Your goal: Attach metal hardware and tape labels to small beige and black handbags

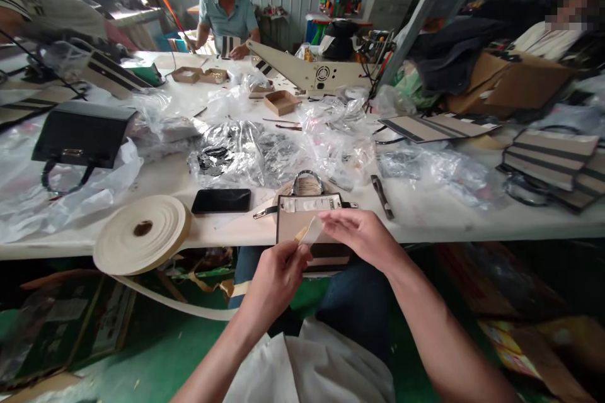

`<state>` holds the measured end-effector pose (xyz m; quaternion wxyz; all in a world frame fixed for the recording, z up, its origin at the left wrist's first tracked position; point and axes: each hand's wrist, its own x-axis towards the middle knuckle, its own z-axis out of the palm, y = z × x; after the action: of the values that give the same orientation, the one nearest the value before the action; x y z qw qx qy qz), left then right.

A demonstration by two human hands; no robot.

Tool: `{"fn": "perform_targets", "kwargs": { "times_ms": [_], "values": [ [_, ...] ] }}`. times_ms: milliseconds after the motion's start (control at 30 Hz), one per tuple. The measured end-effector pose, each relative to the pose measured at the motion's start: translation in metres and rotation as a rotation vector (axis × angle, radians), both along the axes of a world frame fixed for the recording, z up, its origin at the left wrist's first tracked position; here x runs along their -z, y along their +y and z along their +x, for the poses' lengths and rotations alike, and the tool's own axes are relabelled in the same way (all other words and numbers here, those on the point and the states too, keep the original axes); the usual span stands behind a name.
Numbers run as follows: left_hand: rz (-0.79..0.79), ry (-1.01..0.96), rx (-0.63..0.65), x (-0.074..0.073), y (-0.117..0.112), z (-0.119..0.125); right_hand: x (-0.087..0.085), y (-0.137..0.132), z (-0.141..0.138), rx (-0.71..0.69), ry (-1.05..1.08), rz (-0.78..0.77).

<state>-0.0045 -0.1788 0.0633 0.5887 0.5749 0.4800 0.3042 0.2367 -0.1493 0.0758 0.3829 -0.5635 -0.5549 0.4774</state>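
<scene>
My left hand [282, 269] is closed around a short piece of pale tape [309, 234], which sticks up from its fingertips. My right hand [362, 233] has its fingers stretched out, their tips at the free end of the tape; whether they touch it I cannot tell. Under both hands, a beige and dark handbag [295, 227] leans at the table's edge over my lap. It has a dark looped handle [307, 177], and white strips [309, 203] lie along its top. A narrow strap [265, 211] with a metal end sticks out to the left.
A big roll of pale tape [163, 227] overhangs the front edge, its tail hanging down. Nearby lie a black phone [221, 201] and a dark tool [382, 196]. Clear plastic bags [265, 148], a black handbag [85, 135] and striped panels [551, 154] cover the table [439, 227].
</scene>
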Motion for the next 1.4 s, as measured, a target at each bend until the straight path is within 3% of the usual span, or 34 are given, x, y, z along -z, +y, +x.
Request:
{"fn": "perform_targets", "kwargs": {
  "times_ms": [200,333,467,667,833,967,1067,1200,1400],
  "values": [
    [0.254,0.038,0.176,-0.004,0.001,0.006,0.002,-0.021,-0.008,0.023,0.053,-0.023],
    [0.31,-0.047,0.267,-0.009,0.005,0.004,0.005,-0.022,-0.002,-0.053,0.131,-0.136],
    [0.383,-0.096,0.325,-0.007,0.013,0.009,0.008,-0.02,0.001,-0.047,0.123,-0.154],
    [0.518,0.01,0.231,0.005,0.017,0.014,0.002,-0.021,0.005,-0.006,0.088,-0.14],
    [0.712,0.185,0.32,0.007,0.019,0.017,0.001,-0.022,0.005,0.01,0.099,-0.106],
    [0.828,0.252,0.276,0.006,0.022,0.021,0.002,-0.024,0.007,0.027,0.075,-0.095],
    [0.772,0.123,0.304,0.003,0.024,0.023,0.001,-0.025,0.009,0.026,0.066,-0.084],
    [0.502,-0.042,0.359,0.002,0.023,0.028,-0.001,-0.025,0.013,0.042,0.041,-0.077],
    [-0.051,-0.228,0.172,0.015,0.01,0.051,0.005,-0.019,0.019,0.136,-0.234,0.035]
  ]
}}
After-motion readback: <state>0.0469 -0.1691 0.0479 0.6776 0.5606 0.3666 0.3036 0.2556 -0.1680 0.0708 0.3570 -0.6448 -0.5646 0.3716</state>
